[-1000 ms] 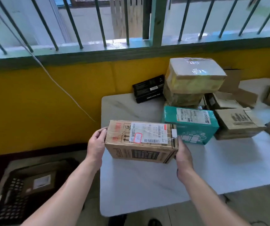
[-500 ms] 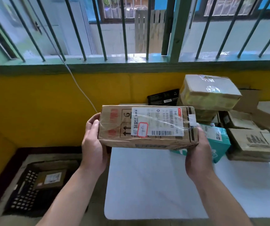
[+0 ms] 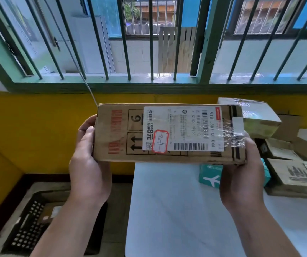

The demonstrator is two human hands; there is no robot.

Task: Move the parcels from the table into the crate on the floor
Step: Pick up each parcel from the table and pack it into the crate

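Observation:
I hold a long brown cardboard parcel (image 3: 169,133) with a white shipping label, raised well above the white table (image 3: 176,210). My left hand (image 3: 88,164) grips its left end and my right hand (image 3: 241,173) grips its right end from below. A black slatted crate (image 3: 28,229) lies on the floor at the lower left, with a labelled parcel inside, partly hidden by my left forearm. More parcels stay on the table at the right: a teal box (image 3: 211,176) and several brown boxes (image 3: 293,177).
A taped yellowish box (image 3: 256,117) tops the pile at the right. The yellow wall (image 3: 38,130) and the barred green window (image 3: 149,43) stand behind the table. A white cable (image 3: 78,71) runs down from the window.
Both hands have lifted the parcel off the table and up toward my face, shifting slightly left. My view has tilted upward, showing more of the window.

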